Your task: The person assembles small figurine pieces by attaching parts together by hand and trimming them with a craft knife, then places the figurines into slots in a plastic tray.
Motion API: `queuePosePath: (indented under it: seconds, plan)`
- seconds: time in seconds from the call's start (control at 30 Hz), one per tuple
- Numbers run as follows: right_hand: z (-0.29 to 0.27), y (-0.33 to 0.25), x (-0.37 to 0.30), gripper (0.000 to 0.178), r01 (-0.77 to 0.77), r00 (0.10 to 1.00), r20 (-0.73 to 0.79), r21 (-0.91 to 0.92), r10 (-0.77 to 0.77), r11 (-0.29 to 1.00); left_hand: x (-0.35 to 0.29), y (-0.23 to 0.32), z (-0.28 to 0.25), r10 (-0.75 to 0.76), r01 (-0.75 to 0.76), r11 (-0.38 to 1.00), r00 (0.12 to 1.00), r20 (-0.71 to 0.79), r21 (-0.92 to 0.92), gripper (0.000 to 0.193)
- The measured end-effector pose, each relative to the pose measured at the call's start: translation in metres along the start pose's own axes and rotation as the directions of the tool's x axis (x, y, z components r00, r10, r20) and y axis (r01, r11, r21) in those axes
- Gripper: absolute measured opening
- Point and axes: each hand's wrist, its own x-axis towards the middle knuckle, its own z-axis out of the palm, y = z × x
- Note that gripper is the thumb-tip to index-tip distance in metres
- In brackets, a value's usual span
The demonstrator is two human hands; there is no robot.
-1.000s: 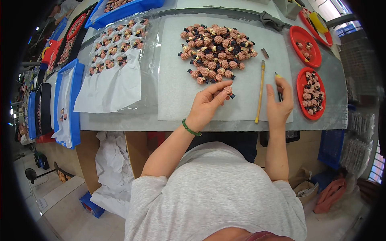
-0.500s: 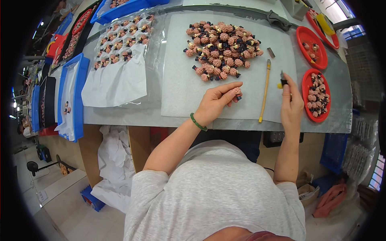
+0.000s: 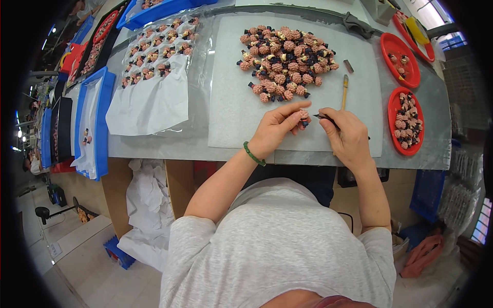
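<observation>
My left hand (image 3: pixel 277 127), with a green bead bracelet on its wrist, pinches a small figurine (image 3: pixel 304 117) with knobbly pink hair and a dark lower part. Close on its right, my right hand (image 3: pixel 350 137) is closed round a thin dark pointed tool (image 3: pixel 325 117). The tool's tip points at the figurine; whether they touch I cannot tell. Beyond both hands lies a heap of similar figurines (image 3: pixel 287 61) on a white sheet (image 3: pixel 231 113). A brush-like yellow stick (image 3: pixel 344 92) lies partly hidden behind my right hand.
Red plates of figurines (image 3: pixel 391 126) (image 3: pixel 385 66) stand at the right. To the left, rows of figurines (image 3: pixel 154 51) lie on white paper (image 3: pixel 146 110) over clear plastic. A blue tray (image 3: pixel 106 102) sits at the table's left end. A short dark block (image 3: pixel 348 66) lies near the stick.
My right hand has come left from beside the red plate, bringing the dark pointed tool up to the figurine. My left hand has stayed nearly still with its figurine.
</observation>
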Motion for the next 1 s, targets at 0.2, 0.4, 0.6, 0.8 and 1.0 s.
queuePosePath:
  seconds: [0.2, 0.4, 0.6, 0.8, 1.0]
  plan:
    - [0.005, -0.006, -0.002, 0.018, -0.118, 0.992, -0.022, 0.100, 0.121, 0.988, -0.001, 0.005, 0.004, -0.040, 0.041, 0.998, 0.999, -0.034, 0.039, 0.025]
    - [0.012, -0.011, -0.004, 0.018, -0.112, 0.993, -0.024, 0.076, 0.114, 0.991, 0.000, 0.006, 0.010, 0.019, -0.015, 0.998, 0.998, -0.059, 0.061, 0.019]
    - [0.010, -0.009, -0.006, 0.016, -0.127, 0.989, -0.070, 0.096, 0.134, 0.987, 0.001, 0.006, 0.013, -0.062, 0.076, 0.994, 0.985, -0.160, 0.080, 0.019]
    - [0.005, 0.000, -0.005, 0.014, -0.015, 0.996, -0.087, 0.138, 0.027, 0.990, 0.000, 0.008, 0.003, -0.091, 0.084, 0.989, 0.995, -0.048, -0.117, 0.024]
    - [0.008, -0.002, 0.001, 0.018, 0.115, 0.991, -0.067, -0.030, -0.117, 0.993, 0.000, 0.004, -0.001, -0.094, 0.089, 0.982, 0.995, -0.026, -0.166, 0.025]
